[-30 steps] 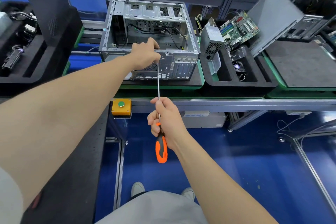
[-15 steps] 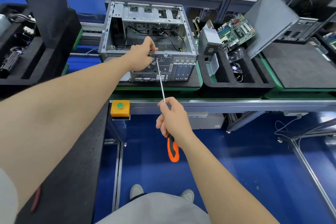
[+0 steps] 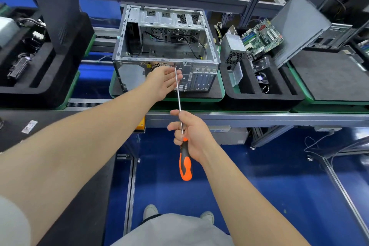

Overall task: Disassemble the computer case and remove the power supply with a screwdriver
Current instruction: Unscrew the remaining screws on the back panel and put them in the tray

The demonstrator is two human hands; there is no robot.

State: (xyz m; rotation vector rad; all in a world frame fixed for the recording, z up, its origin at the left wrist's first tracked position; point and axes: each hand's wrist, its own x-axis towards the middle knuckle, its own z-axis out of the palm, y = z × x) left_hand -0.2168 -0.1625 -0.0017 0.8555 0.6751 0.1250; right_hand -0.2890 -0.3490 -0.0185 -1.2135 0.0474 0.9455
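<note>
Short pale sleeve [image 3: 11, 225], light grey clothing [image 3: 171, 232] (white shoes [image 3: 151, 210] below).

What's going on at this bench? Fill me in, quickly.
A person is working on an open computer case that sits on a black foam pad on the line. The right hand grips a long screwdriver where shaft meets handle, its tip set near the top edge of the case's rear panel. The left hand is open, palm up, just below the tip, seemingly ready to catch a screw.

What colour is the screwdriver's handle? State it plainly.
Orange with black, clearest in the head view: the screwdriver handle sticks out below the right hand.
</note>
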